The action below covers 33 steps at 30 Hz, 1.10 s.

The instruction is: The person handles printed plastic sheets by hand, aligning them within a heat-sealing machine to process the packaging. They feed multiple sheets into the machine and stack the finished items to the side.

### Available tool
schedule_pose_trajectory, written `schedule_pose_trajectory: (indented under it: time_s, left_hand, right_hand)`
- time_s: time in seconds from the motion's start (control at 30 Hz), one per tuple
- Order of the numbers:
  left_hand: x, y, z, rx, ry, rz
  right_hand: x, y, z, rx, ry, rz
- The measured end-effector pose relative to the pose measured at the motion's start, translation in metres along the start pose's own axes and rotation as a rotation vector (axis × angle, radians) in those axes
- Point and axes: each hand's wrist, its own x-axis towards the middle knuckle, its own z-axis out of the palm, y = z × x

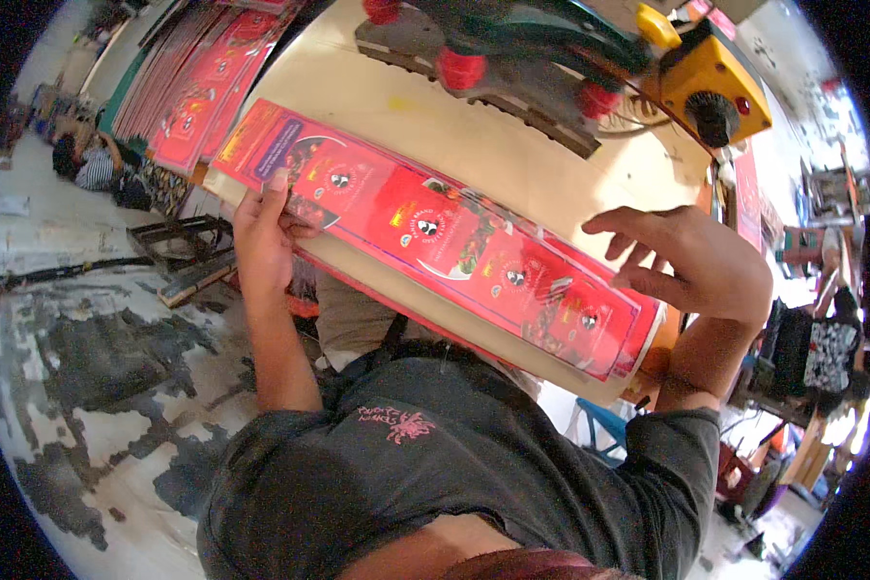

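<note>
Material: your piece is a long red sheet (377, 198), glossy, flat and strip-shaped, looking like thin card. Round white emblems and food pictures repeat along its length; a purple block sits near its left end. More than one layer seems to show along the far edge.

Orientation: printed face up. The long axis runs aslant, from the upper left down to the lower right, so the left end lies farther from your body and the right end nearer.

Hands: your left hand (264, 237) grips the left part of the near edge, thumb flat on the print, the other fingers bent at the edge. Your right hand (701, 261) hangs over the right end, its fingers (628, 224) loosely curled and spaced apart, holding nothing; contact with the sheet you cannot tell.

Surface: the sheet lies on a smooth cream counter (512, 169). Beyond it stand a dark green machine (541, 29) with red round parts and a yellow box (720, 87) with a black knob. Far left, a pile of red printed sheets (188, 111).

Room: the floor (87, 435) is patchy grey and white, its coating worn
</note>
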Motion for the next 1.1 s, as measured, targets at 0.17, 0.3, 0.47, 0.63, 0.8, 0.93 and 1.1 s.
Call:
schedule_pose_trajectory:
  time_s: [0.17,0.3,0.47,0.63,0.8,0.93,1.1]
  left_hand:
    - [-0.007,0.012,-0.004,0.334,0.014,-0.041]
    - [-0.012,0.024,0.002,0.556,0.0,-0.054]
    - [-0.015,0.035,-0.008,0.758,-0.061,-0.075]
    - [-0.013,0.024,-0.024,0.8,-0.025,0.097]
    - [-0.009,0.019,-0.017,0.875,0.03,0.524]
    - [-0.006,0.035,-0.01,1.206,-0.258,0.902]
    - [-0.014,0.023,0.01,1.229,-0.634,0.886]
  right_hand:
    - [0.007,-0.002,0.015,-0.067,0.025,0.033]
    - [0.017,-0.011,0.026,-0.111,0.021,0.056]
    - [0.021,-0.009,0.037,-0.155,0.035,0.066]
    - [0.025,-0.014,0.036,-0.2,-0.021,0.11]
    - [0.03,-0.01,0.056,-0.205,0.088,0.092]
    - [0.046,-0.027,0.057,-0.118,-0.012,0.283]
    - [0.047,-0.018,0.07,-0.213,0.038,0.206]
